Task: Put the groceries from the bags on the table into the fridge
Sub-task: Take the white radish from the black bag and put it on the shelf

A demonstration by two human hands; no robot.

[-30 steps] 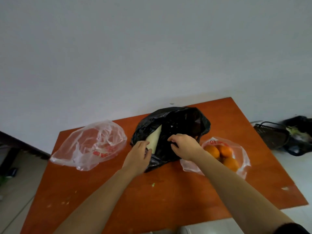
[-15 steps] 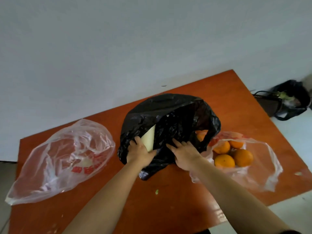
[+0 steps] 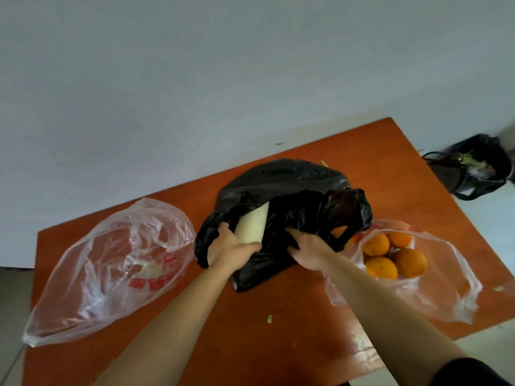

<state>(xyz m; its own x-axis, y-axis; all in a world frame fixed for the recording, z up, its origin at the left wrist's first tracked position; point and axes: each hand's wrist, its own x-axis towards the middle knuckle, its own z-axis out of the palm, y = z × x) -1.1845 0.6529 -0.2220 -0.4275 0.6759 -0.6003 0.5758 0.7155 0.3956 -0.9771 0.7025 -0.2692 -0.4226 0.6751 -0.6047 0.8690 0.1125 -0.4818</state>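
Observation:
A black plastic bag (image 3: 292,188) lies in the middle of the orange table (image 3: 278,330). A pale white vegetable (image 3: 252,224), long and thick, sticks out of its mouth. My left hand (image 3: 228,247) grips the near end of that vegetable. My right hand (image 3: 308,250) rests on the black bag just right of it, fingers spread and pressing the plastic down. To the right sits a clear bag (image 3: 434,288) holding several oranges (image 3: 394,257). The fridge is not in view.
A clear bag (image 3: 111,263) with red print lies at the left of the table, with a small pale item inside. On the floor at the far right stand a dark basket (image 3: 446,174) and a black bag (image 3: 482,162). A white wall rises behind the table.
My left hand has closed round the white vegetable and drawn it further out of the black bag. The right hand stays on the bag. The view came closer to the table.

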